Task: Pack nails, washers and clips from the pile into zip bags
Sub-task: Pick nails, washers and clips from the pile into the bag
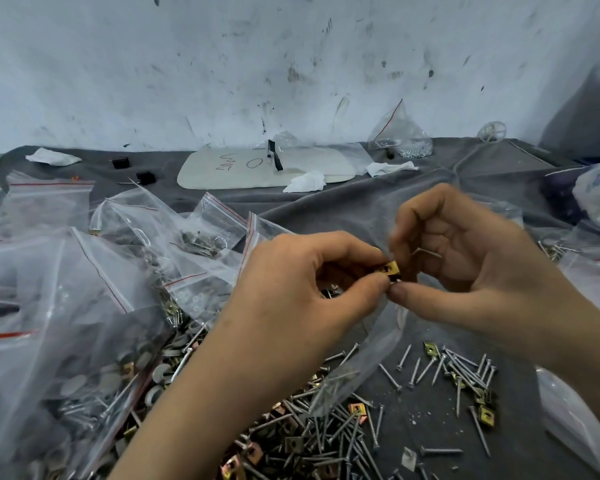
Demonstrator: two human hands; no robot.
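Note:
My left hand (302, 289) pinches a small brass clip (391, 269) between thumb and fingers. My right hand (465, 258) is curled around the mouth of a clear zip bag (371, 348) that hangs down from it, and its thumb meets the left fingertips at the clip. A thin nail shows inside the right hand's curled fingers. Below the hands a pile of nails, brass clips and grey washers (326, 434) lies on the dark cloth (413, 202). A second scatter of nails and clips (465, 375) lies to the right.
Several filled zip bags (125, 282) are heaped at the left. A white board (267, 168), crumpled tissues (307, 181) and a bag of small silver parts (400, 136) sit by the stained wall. More plastic bags (575, 420) lie at the right edge.

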